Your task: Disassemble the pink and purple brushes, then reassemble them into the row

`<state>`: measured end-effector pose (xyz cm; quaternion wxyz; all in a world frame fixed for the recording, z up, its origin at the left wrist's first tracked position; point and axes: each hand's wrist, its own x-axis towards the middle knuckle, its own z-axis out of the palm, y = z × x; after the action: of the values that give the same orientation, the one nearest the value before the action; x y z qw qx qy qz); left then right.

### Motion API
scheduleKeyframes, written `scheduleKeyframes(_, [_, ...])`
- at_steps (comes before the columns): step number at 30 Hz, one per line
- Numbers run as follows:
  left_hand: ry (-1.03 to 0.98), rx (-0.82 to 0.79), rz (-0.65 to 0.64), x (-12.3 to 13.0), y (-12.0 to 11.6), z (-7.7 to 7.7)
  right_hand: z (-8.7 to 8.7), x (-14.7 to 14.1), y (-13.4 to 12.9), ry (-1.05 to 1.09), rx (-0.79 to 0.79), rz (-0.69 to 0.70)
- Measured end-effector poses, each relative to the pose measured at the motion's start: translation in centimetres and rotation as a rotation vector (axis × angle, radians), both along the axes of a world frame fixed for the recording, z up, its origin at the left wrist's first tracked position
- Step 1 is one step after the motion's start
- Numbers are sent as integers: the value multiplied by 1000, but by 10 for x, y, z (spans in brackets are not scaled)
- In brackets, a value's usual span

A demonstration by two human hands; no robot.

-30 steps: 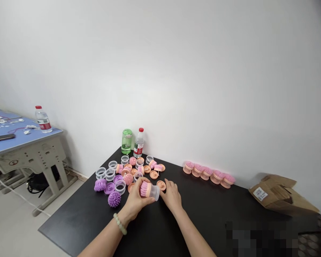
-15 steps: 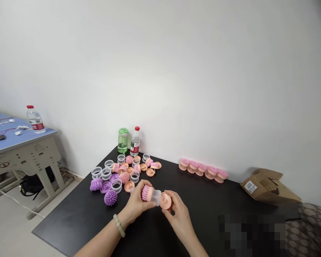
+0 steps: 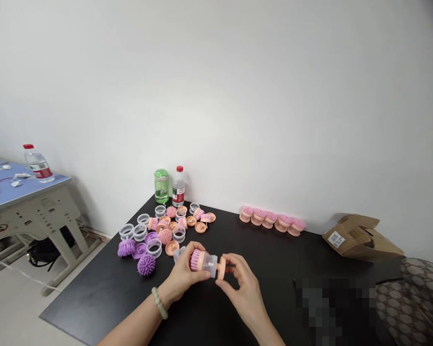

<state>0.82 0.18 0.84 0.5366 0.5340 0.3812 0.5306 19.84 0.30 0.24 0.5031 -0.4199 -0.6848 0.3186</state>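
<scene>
My left hand is closed around a pink-bristled brush head joined to a clear plastic ring, the ring's open end facing right. Between the fingertips and thumb of my right hand is a peach-coloured round cap, held edge-on with its stem toward the ring. The stem is at the ring's mouth; how far in it sits I cannot tell. Beside my left hand lie a loose clear ring, a purple brush head and a peach cap.
Several assembled pink brushes stand in a row by the wall. Loose parts, a green bottle and a water bottle occupy the table's left side. A brown paper bag lies at the right. A blue desk stands far left.
My right hand has turned the peach cap from face-on to edge-on, its stem now pointing at the clear ring. My left hand keeps its hold. The view has shifted slightly.
</scene>
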Motion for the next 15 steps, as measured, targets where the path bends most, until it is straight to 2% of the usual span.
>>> scheduleKeyframes(6, [-64,-9,-62,1,-2,0,1,-1,-3,-35,10,23])
scheduleKeyframes(15, [21,-40,-34,-1,-2,1,3,2,-3,-62,138,26])
